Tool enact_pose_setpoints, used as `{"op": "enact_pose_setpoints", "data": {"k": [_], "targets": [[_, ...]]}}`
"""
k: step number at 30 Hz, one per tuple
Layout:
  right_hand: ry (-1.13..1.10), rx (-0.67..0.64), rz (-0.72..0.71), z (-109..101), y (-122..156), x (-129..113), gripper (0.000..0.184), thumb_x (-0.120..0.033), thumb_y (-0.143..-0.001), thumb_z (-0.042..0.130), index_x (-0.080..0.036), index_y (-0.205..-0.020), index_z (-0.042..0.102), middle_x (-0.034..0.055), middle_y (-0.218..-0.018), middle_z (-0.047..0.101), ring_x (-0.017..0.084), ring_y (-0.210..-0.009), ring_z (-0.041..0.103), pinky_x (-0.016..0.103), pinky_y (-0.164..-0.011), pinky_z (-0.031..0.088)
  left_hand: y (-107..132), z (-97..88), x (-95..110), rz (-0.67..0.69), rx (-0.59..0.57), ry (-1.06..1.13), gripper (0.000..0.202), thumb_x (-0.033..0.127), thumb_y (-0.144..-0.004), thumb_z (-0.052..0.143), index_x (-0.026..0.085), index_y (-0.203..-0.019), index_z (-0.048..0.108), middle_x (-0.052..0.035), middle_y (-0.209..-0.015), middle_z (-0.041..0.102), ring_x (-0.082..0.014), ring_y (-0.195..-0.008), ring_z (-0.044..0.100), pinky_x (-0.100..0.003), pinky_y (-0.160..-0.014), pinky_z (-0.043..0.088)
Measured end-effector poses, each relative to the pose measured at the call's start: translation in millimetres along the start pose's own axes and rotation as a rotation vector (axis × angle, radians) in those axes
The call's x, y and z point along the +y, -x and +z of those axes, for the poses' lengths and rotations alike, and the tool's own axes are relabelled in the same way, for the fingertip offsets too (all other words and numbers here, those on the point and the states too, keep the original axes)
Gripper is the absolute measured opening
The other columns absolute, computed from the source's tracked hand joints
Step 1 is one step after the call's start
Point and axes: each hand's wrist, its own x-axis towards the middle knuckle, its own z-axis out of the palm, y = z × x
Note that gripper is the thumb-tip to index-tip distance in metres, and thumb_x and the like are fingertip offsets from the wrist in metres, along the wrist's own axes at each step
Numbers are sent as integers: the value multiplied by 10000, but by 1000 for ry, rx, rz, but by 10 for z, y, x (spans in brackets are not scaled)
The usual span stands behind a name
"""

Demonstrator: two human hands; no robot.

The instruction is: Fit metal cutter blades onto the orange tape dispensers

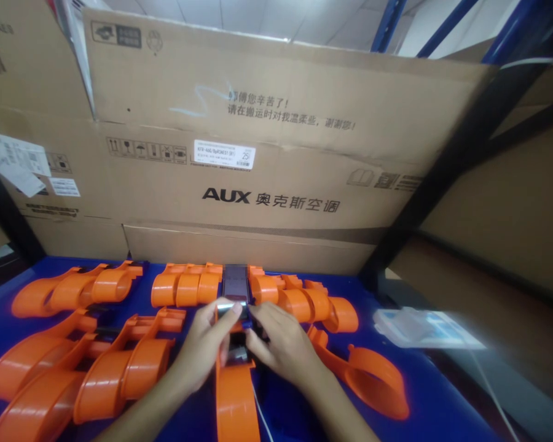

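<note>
An orange plastic tape dispenser (236, 399) with a curved band is in front of me, its head between my hands. My left hand (207, 337) is closed around the head from the left, the thumb along a shiny strip. From the right, my right hand (281, 341) has its fingers curled in against the same head. Any small piece under those fingertips is hidden. Just beyond my fingers is a dark rectangular piece (235, 282). More orange dispensers lie close by: a row (187, 287) behind my left hand and another (299, 302) behind my right.
Several orange dispensers (37, 368) cover the left of the blue surface (188, 423). A single one (378, 377) lies at the right, near a white and blue packet (424, 328). A large AUX carton (276, 153) forms the back, and a dark rack post (424, 196) stands right.
</note>
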Motion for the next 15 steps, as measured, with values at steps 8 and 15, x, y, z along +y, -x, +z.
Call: {"op": "enact_pose_setpoints", "data": {"k": [8,15], "targets": [[-128,234,321,-226,-47,90,289,-237,-1035,371,-209,-867,604,32,-720,683,179,-620,645,280,-594,501,-4,-28,111,-43,-37,163,370,552,-885,681,187,-904,632,-10,-547,674,-37,-295,281,-197,-350,187],[3,118,448,-284,-87,286,159,-210,-908,542,-212,-778,632,7,-678,663,184,-602,618,277,-574,448,28,7,137,-49,22,175,369,543,-876,699,186,-942,636,-13,-521,675,-36,-301,281,-191,-358,202]]}}
